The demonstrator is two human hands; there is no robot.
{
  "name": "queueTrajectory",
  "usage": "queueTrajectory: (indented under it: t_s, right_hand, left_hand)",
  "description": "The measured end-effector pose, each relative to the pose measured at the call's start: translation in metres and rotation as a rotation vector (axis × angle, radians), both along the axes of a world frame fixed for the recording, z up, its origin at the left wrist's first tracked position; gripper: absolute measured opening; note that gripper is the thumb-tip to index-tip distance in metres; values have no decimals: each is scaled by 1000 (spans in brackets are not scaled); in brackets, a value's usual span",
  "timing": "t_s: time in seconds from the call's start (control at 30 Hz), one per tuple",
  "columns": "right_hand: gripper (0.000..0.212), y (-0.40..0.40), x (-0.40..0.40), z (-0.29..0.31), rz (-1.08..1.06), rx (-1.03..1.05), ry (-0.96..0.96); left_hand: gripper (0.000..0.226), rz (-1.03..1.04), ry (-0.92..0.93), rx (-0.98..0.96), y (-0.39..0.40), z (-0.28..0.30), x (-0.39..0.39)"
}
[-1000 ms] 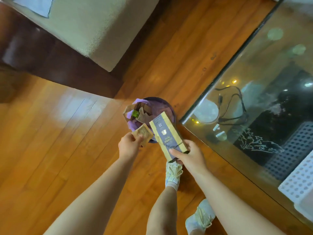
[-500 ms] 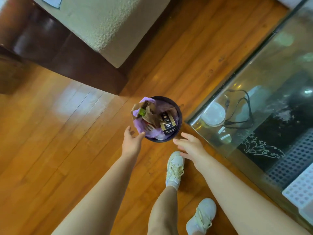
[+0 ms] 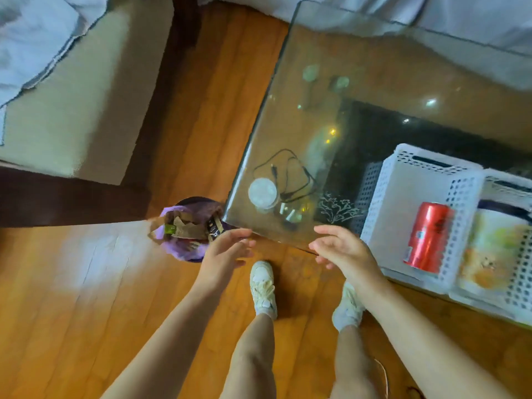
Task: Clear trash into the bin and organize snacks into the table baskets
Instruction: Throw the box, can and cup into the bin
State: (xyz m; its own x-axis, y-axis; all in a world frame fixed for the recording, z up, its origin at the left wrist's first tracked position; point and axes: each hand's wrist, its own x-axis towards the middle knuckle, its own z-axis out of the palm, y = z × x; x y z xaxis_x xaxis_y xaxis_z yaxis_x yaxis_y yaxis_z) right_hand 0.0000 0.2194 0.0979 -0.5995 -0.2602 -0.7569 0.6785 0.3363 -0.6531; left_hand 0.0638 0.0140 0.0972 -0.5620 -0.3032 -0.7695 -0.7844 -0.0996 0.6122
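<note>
A home living room: sofa (image 3: 72,105), glass coffee table (image 3: 359,67) (snack baskets (image 3: 383,197) on top), wooden floor (image 3: 72,298).

right basket (image 3: 509,249) cut by the frame edge, bin (image 3: 188,226) partly behind the left hand (image 3: 221,251), wrapper print unreadable, can (image 3: 429,237) label blurred

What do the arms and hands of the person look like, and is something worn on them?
Both arms are bare along all that shows: no sleeves can be seen. The left hand and the right hand carry no gloves, and no watch, bracelet or ring is visible, though the picture is slightly blurred. Below them, the legs are bare too, with pale cream lace-up sneakers on the feet.
</note>
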Motion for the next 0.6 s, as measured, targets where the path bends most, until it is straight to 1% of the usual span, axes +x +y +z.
queueTrajectory:
  t_s: [0.17, 0.27, 0.37, 0.4, 0.47, 0.53, 0.6]
  right_hand:
    - [20, 121, -9, 13, -258, 48, 86]
    - [21, 192, -13, 7, -404, 109, 114]
    - [26, 250, -18, -7, -514, 214, 140]
    - [32, 266, -21, -14, -530, 252, 144]
    - [49, 289, -29, -28, -550, 301, 133]
    - [66, 304, -40, -43, -547, 317, 107]
    - [79, 313, -52, -56, -529, 327, 67]
  left_hand:
    - [22, -104, 56, 64, 106, 13, -49]
    - [22, -164, 54, 104, 177, 10, -78]
    - [18, -169, 40, 129, 240, -2, -103]
    - [21, -176, 26, 124, 258, -8, -110]
    - [37, -204, -19, 103, 289, -20, -122]
    - [52, -237, -70, 73, 314, -33, -132]
    - [61, -273, -111, 24, 332, -47, -140]
